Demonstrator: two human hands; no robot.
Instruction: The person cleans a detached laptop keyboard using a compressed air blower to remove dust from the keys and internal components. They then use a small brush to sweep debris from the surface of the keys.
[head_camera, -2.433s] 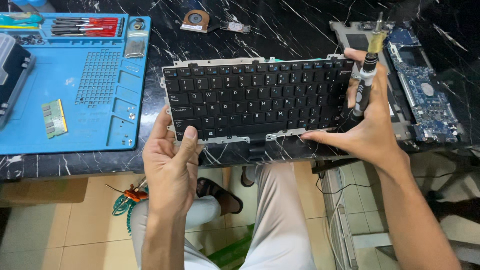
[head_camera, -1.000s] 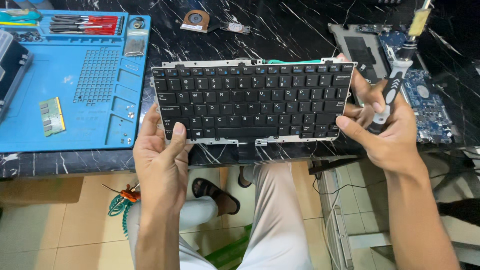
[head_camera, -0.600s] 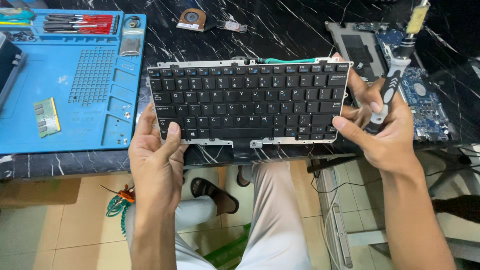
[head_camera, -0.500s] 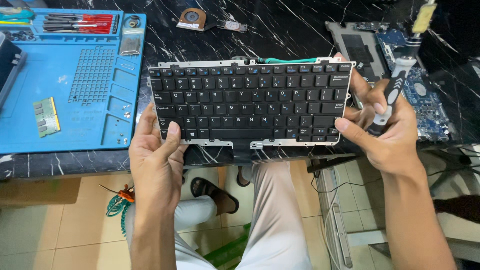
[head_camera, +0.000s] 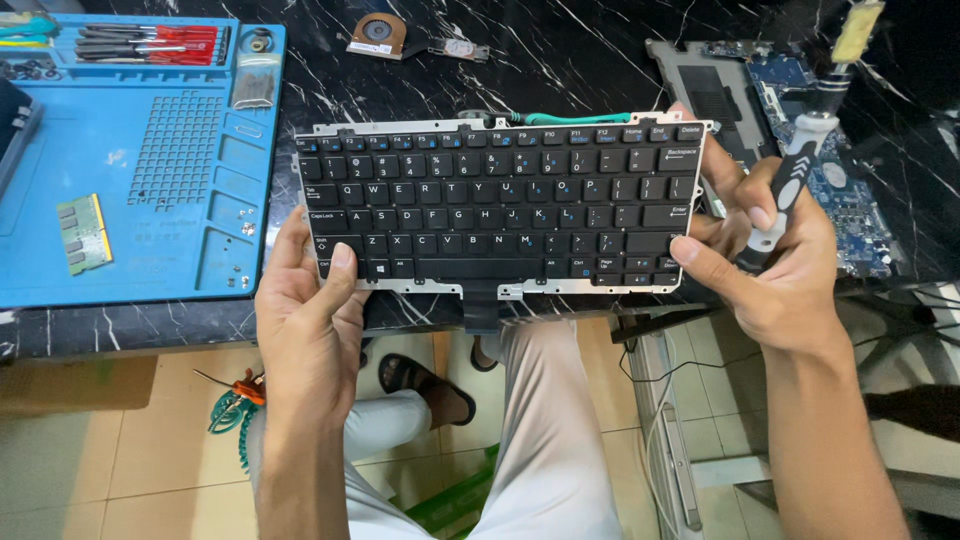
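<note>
**Two hands hold a keyboard over the table**

Nearest are the person's legs in light trousers (head_camera: 540, 440) above the tan tiled floor (head_camera: 120, 450).

The left hand (head_camera: 310, 320) is closed on the bottom left corner of the flat black laptop keyboard with a thin silver metal frame (head_camera: 500, 205), thumb on top. The right hand (head_camera: 770, 260) pinches the bottom right corner with its thumb. Its fingers also wrap a black and white screwdriver with a yellow end (head_camera: 800, 170).

The keyboard is held up level, just over the front edge of the black marble table (head_camera: 560, 60). It looks thin, light and bendy, so the corners and metal edges seem the safest places to hold. A small black tail at the bottom middle looks easy to tear.

Farther left lies a blue rubber work mat (head_camera: 150, 150) with a small green memory stick (head_camera: 82, 232). Farther right sits an open laptop with a blue circuit board (head_camera: 830, 190). At the back is a small round copper fan (head_camera: 378, 32).
</note>
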